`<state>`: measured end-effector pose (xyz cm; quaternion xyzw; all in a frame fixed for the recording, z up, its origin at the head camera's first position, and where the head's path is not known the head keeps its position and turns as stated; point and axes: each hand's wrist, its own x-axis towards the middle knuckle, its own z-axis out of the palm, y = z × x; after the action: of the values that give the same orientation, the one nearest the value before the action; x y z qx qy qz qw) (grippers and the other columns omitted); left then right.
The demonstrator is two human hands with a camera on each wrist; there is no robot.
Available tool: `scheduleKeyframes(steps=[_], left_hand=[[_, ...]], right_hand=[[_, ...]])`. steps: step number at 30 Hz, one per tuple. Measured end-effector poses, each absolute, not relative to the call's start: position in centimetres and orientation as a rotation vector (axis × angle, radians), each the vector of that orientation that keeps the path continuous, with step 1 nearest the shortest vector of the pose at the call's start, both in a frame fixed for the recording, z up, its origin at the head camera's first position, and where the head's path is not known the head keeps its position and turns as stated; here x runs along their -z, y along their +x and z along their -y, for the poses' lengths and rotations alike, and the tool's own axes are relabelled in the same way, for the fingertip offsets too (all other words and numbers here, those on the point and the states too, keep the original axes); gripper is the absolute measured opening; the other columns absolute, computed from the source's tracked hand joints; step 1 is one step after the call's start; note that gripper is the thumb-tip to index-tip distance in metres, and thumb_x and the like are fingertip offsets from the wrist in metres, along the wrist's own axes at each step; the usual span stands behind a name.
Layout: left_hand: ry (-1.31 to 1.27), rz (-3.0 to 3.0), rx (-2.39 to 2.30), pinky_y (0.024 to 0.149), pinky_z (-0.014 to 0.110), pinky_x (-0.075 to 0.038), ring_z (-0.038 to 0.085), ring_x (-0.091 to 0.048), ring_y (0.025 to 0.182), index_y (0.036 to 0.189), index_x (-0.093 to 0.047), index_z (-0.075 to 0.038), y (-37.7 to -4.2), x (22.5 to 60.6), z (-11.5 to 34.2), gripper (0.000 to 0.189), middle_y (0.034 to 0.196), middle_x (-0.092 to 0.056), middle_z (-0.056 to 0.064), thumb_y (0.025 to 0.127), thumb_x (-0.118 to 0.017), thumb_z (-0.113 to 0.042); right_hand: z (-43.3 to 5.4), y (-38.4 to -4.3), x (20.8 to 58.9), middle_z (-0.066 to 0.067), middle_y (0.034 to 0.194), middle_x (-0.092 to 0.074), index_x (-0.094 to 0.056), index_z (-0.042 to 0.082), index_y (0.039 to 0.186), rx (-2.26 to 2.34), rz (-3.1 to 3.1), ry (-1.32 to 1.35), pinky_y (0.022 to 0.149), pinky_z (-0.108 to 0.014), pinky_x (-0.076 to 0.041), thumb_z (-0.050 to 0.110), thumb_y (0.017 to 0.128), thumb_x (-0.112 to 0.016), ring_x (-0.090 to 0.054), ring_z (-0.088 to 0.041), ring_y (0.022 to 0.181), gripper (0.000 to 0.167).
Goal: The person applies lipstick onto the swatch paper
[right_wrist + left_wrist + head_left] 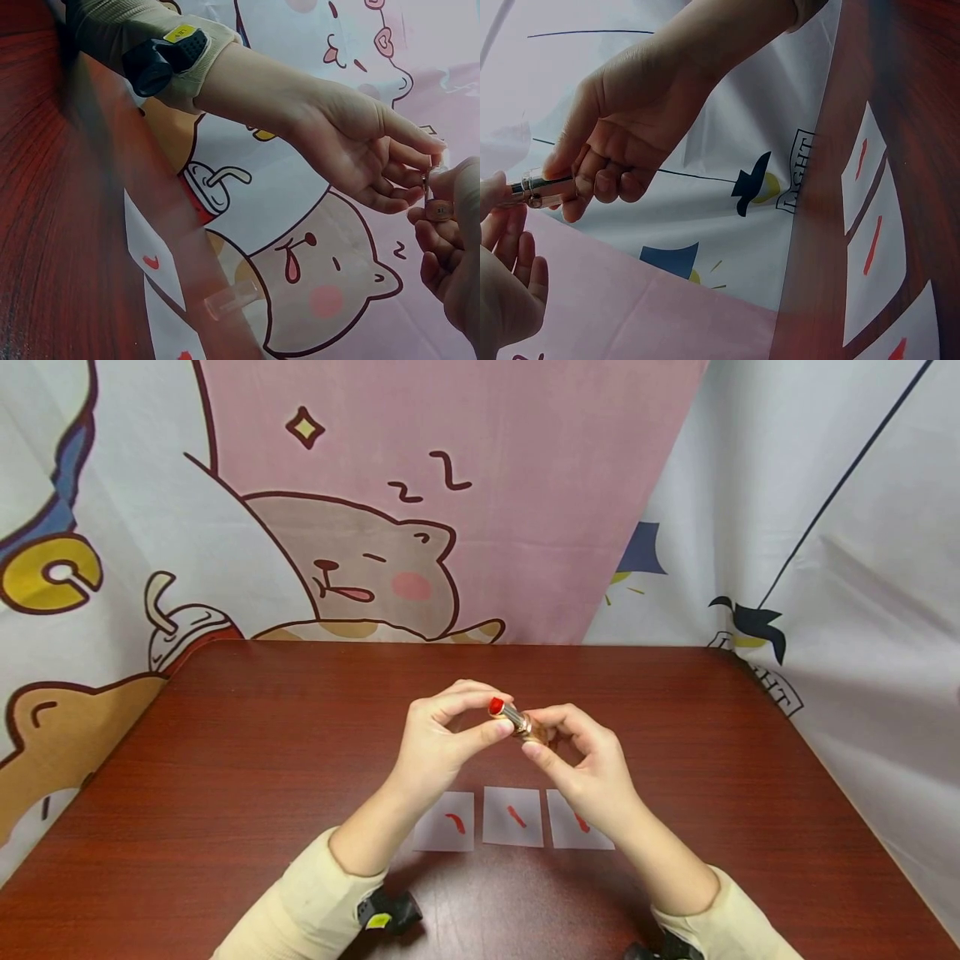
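Observation:
Both hands meet over the table around one lipstick [516, 720], raised above the surface and tilted, its red tip pointing up and left. With thumb and fingers, my left hand [431, 743] pinches the metal tube just below that tip. My right hand [596, 768] grips the base, whose lower part its fingers partly hide. In the left wrist view the lipstick's gold and clear base [546, 196] shows between the two thumbs. Below the hands lie three white paper squares: a left one [432, 835], a middle one [495, 833] and a right one [561, 835]; each bears a red stroke.
A clear cylindrical cap [231, 300] appears near the papers in the right wrist view. The dark red-brown table [300, 727] reaches back to a cartoon-printed curtain [540, 510]. Dark wrist devices [390, 910] sit at both cuffs.

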<state>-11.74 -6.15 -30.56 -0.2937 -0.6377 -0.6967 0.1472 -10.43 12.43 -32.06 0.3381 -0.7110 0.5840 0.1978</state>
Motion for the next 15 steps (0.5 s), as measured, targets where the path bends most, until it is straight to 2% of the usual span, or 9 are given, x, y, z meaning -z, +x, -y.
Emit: scheduleKeyframes(steps=[15], left_hand=[[-0.825, 1.833, 1.992, 0.087, 0.037, -0.046, 0.025, -0.061, 0.092, 0.094, -0.071, 0.007, -11.80, 30.70, 6.09, 0.019, 0.092, -0.068, 0.009, 0.076, -0.075, 0.007]], right_hand=[[-12.34, -10.40, 32.27, -0.003, 0.081, -0.063, -0.065, -0.004, 0.103, -1.563, 1.990, 0.893, 0.058, -0.021, -0.043, -0.017, 0.072, -0.072, -0.053, -0.013, 0.068, 0.035]])
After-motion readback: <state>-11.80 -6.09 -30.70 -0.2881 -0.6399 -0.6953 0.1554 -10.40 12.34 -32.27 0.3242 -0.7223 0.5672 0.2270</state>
